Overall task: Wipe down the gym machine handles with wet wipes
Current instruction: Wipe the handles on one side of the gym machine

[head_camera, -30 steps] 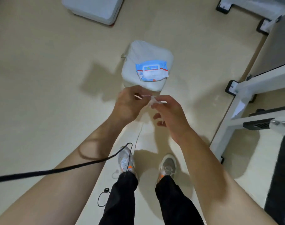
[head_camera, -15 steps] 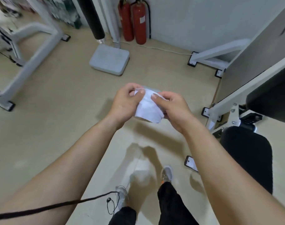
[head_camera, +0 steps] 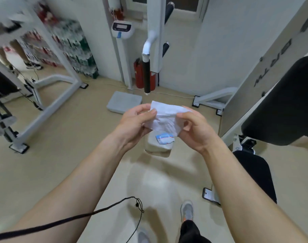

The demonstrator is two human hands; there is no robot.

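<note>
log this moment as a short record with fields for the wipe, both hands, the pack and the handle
wet wipe: white, creased, partly unfolded, held up
left grip: pinches the wipe's left edge
right grip: holds the wipe's right side, fingers curled
wipe pack: blue and white, lies on a pale cushion, partly hidden by the wipe
handle: black, hangs upright from a white machine arm beyond the wipe, untouched

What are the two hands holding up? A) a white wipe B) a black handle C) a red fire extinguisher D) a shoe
A: the left hand and the right hand each pinch an edge of the white wipe, spread open between them.
</note>
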